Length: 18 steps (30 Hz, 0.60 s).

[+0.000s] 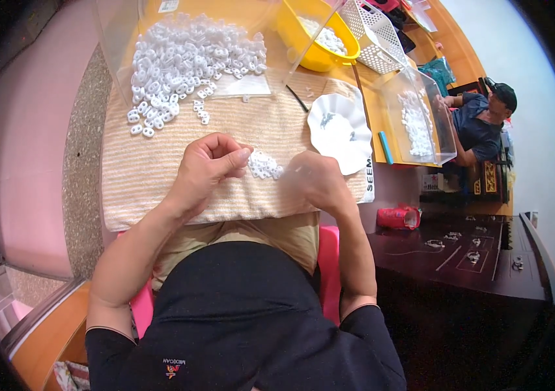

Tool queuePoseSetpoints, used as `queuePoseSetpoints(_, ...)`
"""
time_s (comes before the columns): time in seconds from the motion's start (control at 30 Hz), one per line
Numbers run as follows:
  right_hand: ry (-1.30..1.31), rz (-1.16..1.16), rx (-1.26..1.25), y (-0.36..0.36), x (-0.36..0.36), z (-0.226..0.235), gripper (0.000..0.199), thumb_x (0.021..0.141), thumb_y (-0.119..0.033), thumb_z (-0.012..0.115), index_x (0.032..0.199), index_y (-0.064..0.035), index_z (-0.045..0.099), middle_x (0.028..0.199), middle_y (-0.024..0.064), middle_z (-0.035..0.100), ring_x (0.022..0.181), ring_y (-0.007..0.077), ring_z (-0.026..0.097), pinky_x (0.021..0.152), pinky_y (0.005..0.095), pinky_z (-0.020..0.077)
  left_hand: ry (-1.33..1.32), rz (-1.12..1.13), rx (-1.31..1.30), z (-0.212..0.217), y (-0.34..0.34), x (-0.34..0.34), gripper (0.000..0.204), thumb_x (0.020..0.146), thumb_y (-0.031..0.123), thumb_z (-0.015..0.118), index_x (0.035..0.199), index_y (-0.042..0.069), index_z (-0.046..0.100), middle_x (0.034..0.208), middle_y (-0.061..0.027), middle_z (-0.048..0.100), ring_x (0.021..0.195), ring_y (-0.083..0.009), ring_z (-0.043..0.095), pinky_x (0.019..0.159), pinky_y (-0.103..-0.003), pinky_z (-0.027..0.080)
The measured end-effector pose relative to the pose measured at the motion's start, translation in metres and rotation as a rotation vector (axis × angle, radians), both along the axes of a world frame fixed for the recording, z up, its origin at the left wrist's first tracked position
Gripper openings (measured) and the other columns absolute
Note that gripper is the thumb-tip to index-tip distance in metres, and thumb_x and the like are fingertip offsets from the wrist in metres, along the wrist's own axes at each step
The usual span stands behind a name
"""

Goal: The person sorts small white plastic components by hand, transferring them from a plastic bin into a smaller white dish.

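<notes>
My left hand [212, 164] is over the striped towel [141, 168], thumb and forefinger pressed together. Whatever is in that pinch is too small to make out. Just right of its fingertips lies a small cluster of white plastic pieces with holes [264, 165]. On the other side of this cluster is my right hand [322, 184], its fingers curled and smeared by motion, with a small white blur by their tips. A large heap of similar white pieces [186, 58] spills from a clear plastic box [109, 65] onto the towel. A white fluted dish [339, 133] sits beyond my right hand.
A yellow basin [323, 62] with white pieces and a white perforated basket [382, 42] stand at the back. To the right are a second clear box [443, 140], a teal stick [386, 148], a red packet [398, 217] and a seated person [483, 120]. A thin black stick [297, 98] lies near the dish.
</notes>
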State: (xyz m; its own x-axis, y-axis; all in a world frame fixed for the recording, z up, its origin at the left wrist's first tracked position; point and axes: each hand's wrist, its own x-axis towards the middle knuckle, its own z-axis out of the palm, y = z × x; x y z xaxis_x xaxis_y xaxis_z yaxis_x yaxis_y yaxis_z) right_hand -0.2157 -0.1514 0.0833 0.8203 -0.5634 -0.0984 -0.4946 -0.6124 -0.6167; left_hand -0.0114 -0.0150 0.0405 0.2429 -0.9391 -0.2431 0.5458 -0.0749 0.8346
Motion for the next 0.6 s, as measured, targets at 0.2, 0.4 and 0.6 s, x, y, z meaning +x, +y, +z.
queuePoseSetpoints(0.2, -0.356, -0.003, 0.118, 0.016, 0.013, -0.001, 0.019, 0.082, -0.001, 0.063, 0.101, 0.0029, 0.064, 0.081, 0.0109, 0.064, 0.071, 0.019, 0.062, 0.064, 0.0304, 0.0494, -0.062, 0.013, -0.085, 0.0, 0.0, -0.012, 0.011, 0.086, 0.01, 0.069, 0.092, 0.002, 0.064, 0.083, -0.0021, 0.065, 0.069, -0.0069, 0.056, 0.066, -0.021, 0.047)
queuePoseSetpoints(0.4, -0.506, 0.052, -0.12, 0.031, 0.038, -0.012, 0.016, 0.083, -0.002, 0.067, 0.098, 0.0012, 0.066, 0.081, 0.0136, 0.064, 0.068, 0.0228, 0.064, 0.057, 0.0312, 0.0497, -0.094, 0.005, -0.083, 0.0, 0.002, -0.019, 0.017, 0.088, 0.009, 0.066, 0.101, -0.001, 0.065, 0.086, -0.0029, 0.066, 0.075, -0.0071, 0.059, 0.07, -0.023, 0.05)
queuePoseSetpoints(0.6, -0.59, 0.058, -0.294, 0.036, 0.047, -0.018, 0.015, 0.078, -0.002, 0.07, 0.093, -0.0027, 0.065, 0.081, 0.0123, 0.063, 0.069, 0.0279, 0.064, 0.059, 0.036, 0.0514, -0.034, 0.026, -0.039, -0.002, 0.004, -0.02, 0.022, 0.09, 0.011, 0.065, 0.107, -0.002, 0.064, 0.091, -0.0039, 0.067, 0.078, -0.0078, 0.06, 0.072, -0.023, 0.051)
